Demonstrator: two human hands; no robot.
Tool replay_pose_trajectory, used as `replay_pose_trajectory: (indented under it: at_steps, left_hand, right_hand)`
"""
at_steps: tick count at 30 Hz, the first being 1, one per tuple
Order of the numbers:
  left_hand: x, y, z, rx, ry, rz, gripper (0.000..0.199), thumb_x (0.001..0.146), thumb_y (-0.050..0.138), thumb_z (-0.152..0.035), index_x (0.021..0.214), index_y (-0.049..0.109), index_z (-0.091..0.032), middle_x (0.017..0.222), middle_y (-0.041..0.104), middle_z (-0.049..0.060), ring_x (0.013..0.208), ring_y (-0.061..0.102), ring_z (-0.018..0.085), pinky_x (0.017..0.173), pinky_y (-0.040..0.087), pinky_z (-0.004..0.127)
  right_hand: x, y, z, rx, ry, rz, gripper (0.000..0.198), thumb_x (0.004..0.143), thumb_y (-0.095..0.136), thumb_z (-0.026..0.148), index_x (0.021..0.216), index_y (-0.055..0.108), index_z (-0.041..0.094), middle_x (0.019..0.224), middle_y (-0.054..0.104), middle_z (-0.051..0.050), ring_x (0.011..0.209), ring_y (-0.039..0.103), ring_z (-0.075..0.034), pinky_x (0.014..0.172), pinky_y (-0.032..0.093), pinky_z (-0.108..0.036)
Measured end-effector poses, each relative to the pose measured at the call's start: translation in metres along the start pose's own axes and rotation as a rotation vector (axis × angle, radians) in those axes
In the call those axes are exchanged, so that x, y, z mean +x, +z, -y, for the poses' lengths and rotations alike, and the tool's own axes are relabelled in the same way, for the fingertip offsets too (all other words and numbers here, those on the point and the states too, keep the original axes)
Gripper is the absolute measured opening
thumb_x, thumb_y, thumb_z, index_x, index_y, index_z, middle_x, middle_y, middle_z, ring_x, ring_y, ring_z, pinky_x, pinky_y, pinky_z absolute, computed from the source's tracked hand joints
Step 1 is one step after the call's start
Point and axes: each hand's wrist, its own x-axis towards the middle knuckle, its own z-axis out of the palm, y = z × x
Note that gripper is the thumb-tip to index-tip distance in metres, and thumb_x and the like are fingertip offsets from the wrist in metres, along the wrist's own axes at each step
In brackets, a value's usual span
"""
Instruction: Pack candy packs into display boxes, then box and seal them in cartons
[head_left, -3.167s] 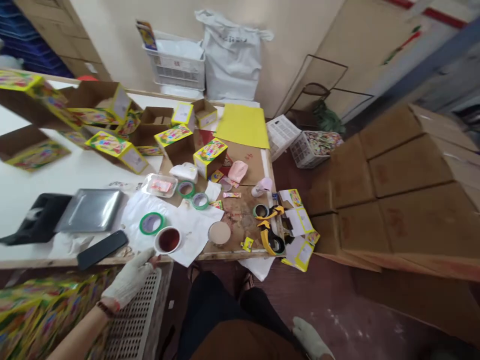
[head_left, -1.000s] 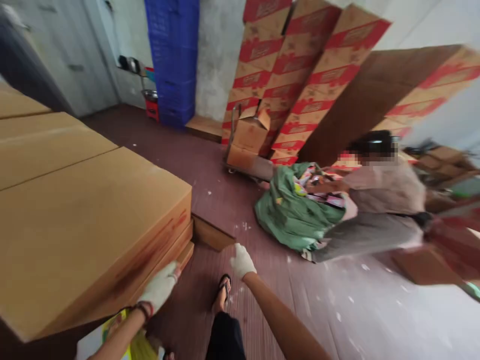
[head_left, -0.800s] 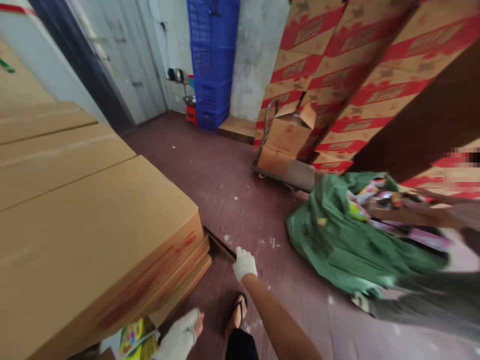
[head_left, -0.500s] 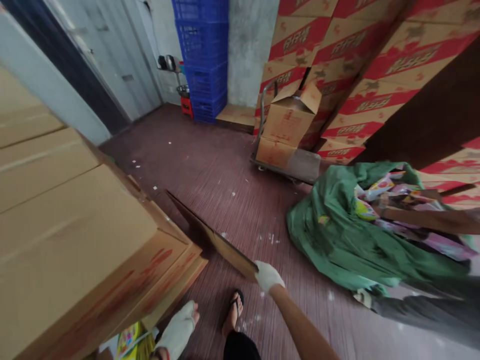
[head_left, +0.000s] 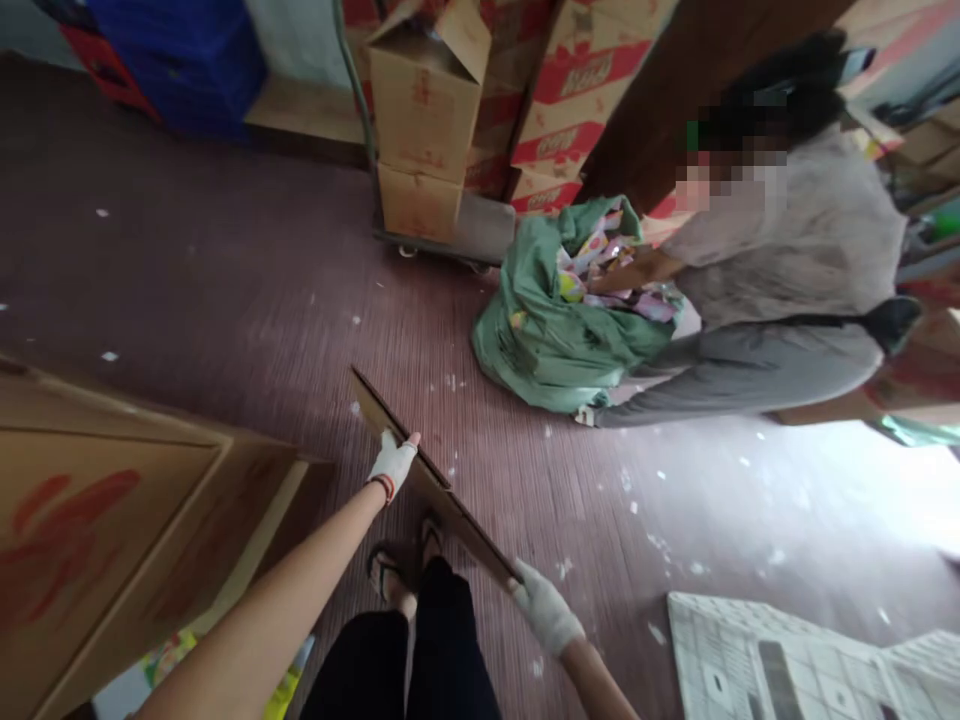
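A flattened cardboard box (head_left: 457, 520) is held edge-up in front of my legs, slanting from upper left to lower right. My left hand (head_left: 394, 462), in a white glove with bare fingertips, grips its upper edge towards the far end. At the near end, my right hand (head_left: 546, 603), gloved in white too, is closed round the corner; part of its fingers is hidden behind the board. Left of my left arm stand large cardboard cartons (head_left: 97, 520) with red markings, and yellow packets (head_left: 169, 655) show below them.
A co-worker (head_left: 795, 230) bends at the right, a hand inside a green sack (head_left: 555, 330) of colourful wrappers. Behind it a flat trolley (head_left: 487, 228) carries stacked boxes (head_left: 424, 125). Blue crates (head_left: 180, 60) stand upper left; a white plastic pallet (head_left: 720, 650) lies lower right.
My left hand has moved from beside the cartons onto the cardboard's edge and taken hold. My view has swung right, bringing in the co-worker's body and the pallet. The right hand keeps its grip.
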Motion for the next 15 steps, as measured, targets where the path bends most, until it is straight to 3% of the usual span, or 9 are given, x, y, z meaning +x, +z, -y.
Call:
replay_pose_trajectory:
  at_steps: [3, 7, 10, 15]
  left_hand:
    - [-0.004, 0.01, -0.003, 0.064, 0.027, 0.027, 0.086, 0.087, 0.04, -0.065, 0.149, 0.02, -0.01, 0.136, 0.052, 0.021, 0.121, 0.056, 0.03, 0.099, 0.046, 0.038]
    - [-0.004, 0.004, -0.005, 0.141, 0.066, 0.015, 0.08, 0.085, 0.045, -0.063, 0.146, 0.029, -0.013, 0.134, 0.055, 0.018, 0.125, 0.052, 0.033, 0.103, 0.042, 0.041]
    - [-0.002, 0.005, -0.007, 0.18, 0.055, -0.009, 0.074, 0.086, 0.047, -0.058, 0.145, 0.031, -0.016, 0.135, 0.055, 0.017, 0.122, 0.055, 0.03, 0.099, 0.045, 0.037]
    - [-0.017, 0.004, -0.021, 0.281, -0.02, -0.061, 0.057, 0.082, 0.051, -0.038, 0.132, 0.045, -0.011, 0.123, 0.062, 0.019, 0.109, 0.062, 0.031, 0.091, 0.049, 0.037]
  right_hand:
    - [0.016, 0.001, -0.01, 0.181, -0.024, 0.074, 0.05, 0.083, 0.042, 0.043, 0.117, 0.064, 0.014, 0.108, 0.069, -0.01, 0.103, 0.063, -0.025, 0.092, 0.05, -0.035]
    - [0.035, -0.03, -0.025, 0.355, -0.086, 0.207, 0.057, 0.079, 0.05, 0.05, 0.117, 0.063, 0.009, 0.105, 0.069, -0.01, 0.1, 0.063, -0.026, 0.085, 0.051, -0.034]
    - [0.047, -0.053, -0.026, 0.189, -0.06, 0.233, 0.046, 0.086, 0.049, 0.041, 0.119, 0.063, 0.013, 0.105, 0.07, -0.007, 0.098, 0.064, -0.021, 0.081, 0.05, -0.028]
    - [0.058, -0.073, -0.016, -0.1, 0.054, 0.108, 0.037, 0.084, 0.05, 0.014, 0.119, 0.063, 0.012, 0.1, 0.071, -0.013, 0.092, 0.065, -0.023, 0.079, 0.045, -0.029]
